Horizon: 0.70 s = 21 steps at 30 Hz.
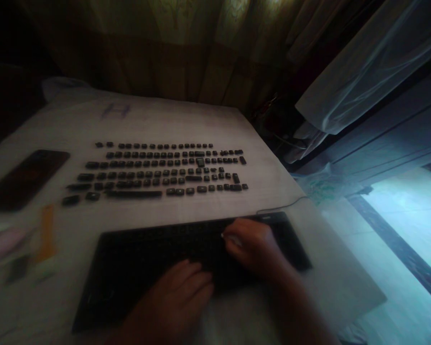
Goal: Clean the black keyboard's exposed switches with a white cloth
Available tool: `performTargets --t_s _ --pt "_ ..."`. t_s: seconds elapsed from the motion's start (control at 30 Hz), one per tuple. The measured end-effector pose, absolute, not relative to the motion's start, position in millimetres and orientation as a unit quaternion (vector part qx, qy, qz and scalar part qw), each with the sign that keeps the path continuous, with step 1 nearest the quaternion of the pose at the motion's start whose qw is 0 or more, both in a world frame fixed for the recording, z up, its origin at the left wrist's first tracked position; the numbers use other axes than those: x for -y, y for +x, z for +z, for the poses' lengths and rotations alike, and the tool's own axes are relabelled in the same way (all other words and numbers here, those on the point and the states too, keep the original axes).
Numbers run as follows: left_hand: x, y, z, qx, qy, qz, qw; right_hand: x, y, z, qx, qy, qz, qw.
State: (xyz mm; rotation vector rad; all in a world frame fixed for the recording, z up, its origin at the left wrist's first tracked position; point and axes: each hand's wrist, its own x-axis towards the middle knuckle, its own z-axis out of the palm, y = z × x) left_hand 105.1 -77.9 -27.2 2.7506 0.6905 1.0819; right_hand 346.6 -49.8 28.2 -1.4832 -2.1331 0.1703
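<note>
A black keyboard base [129, 268] without its keys lies at the near edge of a white-covered table [172, 122]. Its loose black keycaps [158, 170] are laid out in rows on the cloth beyond it. My left hand [175, 297] rests on the base's near middle, fingers together and lying flat. My right hand [253, 247] is over the base's right part, fingers curled around a small pale thing I cannot make out. The picture is dark and blurred.
A dark phone [25, 177] lies at the left. An orange tool [46, 235] and some blurred small items sit near the left edge. A thin cable [283, 206] runs off the right side. Curtains hang behind; the floor is far right.
</note>
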Motion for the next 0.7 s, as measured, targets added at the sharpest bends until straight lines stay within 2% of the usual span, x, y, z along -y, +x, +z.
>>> performTargets --t_s 0.7 --pt "79.5 106.1 -29.4 -0.233 0.905 0.350 0.057 49.6 343.6 27.1 0.797 -0.546 0.057 0.253"
